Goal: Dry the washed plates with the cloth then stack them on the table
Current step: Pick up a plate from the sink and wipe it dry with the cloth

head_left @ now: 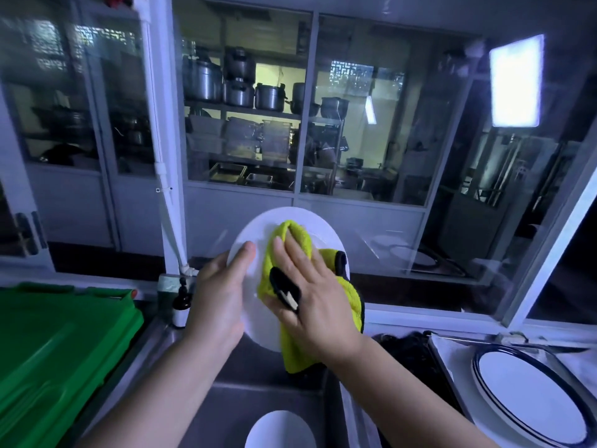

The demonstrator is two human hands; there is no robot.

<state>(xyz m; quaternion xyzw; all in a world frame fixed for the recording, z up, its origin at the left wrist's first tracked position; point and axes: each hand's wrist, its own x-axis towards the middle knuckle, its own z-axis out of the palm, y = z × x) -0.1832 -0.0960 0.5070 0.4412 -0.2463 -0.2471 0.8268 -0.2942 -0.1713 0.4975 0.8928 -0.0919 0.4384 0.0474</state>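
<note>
- The right hand's fingers [290,250] lie straight and flat, pressing a yellow-green cloth [295,347] against the face of a white plate [258,227]
- A black tag on the cloth lies across the thumb side of that right hand [316,295]; I cannot tell whether the thumb pinches anything
- The left hand [219,292] grips the plate's left rim, thumb on the front, the other fingers hidden behind it
- The plate is held tilted up in the air above the sink [226,405], with the cloth's loose end hanging over the basin
- A second white plate [279,430] lies down in the sink
- Right of the sink, blue-rimmed plates [529,396] sit stacked on a tray [452,354]
- Left of the sink stands a green crate [55,344], with a small dark-capped bottle [181,305] at the sink's back corner
</note>
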